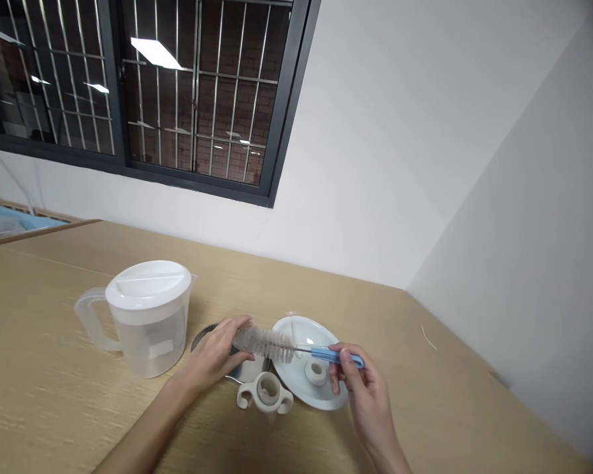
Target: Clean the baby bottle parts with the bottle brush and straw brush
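Note:
My right hand (363, 382) grips the blue handle of a bottle brush (279, 345), held level above the table with its white bristles pointing left. My left hand (222, 349) curls its thumb and fingers around the bristle end, where something translucent shows; I cannot make out its shape. Below the brush lies a white oval plate (296, 382) with a small white ring-shaped part (316, 372) on it. Nearer me stands an off-white ring piece with two hooked arms (265, 393). A round metal-rimmed dish (197, 336) is partly hidden by my left hand.
A lidded translucent pitcher (151, 322) stands left of my left hand, its handle facing left. A thin pale strip (428, 338) lies on the wooden table (454, 395) at the right. Behind the table are a white wall and a barred window (197, 92).

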The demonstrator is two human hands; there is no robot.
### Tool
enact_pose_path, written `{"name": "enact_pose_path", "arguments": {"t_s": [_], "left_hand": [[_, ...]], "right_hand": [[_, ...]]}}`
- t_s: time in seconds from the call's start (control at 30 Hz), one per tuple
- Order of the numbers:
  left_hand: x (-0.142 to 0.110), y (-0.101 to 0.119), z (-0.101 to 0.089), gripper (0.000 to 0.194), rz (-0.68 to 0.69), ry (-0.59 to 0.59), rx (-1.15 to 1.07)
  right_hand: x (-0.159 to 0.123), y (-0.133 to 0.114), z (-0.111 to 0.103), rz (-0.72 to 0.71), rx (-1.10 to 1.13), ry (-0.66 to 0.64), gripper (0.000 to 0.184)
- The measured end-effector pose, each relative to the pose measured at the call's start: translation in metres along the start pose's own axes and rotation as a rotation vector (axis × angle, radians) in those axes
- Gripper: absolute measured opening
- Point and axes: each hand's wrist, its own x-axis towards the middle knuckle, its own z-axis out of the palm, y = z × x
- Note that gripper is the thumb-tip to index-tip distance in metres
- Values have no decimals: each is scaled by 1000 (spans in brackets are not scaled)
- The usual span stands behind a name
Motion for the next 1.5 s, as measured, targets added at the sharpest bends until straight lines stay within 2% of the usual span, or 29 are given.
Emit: {"name": "enact_pose_path", "arguments": {"t_s": [0.4,0.63,0.9,1.13,1.5], "left_hand": [[0,-1,1,55,-22,8,-13],[0,0,1,55,-10,5,-9],[0,-1,0,54,14,43,24],[0,-1,0,49,48,103,33],[0,3,-1,49,46,103,23]], "right_hand": [[-1,-6,1,26,-20,20,34],[0,-1,-1,11,15,-19,34],[2,6,3,46,-38,81,38],[6,8,-2,61,39,5,35],[5,8,-3,119,107,-41,35]]}}
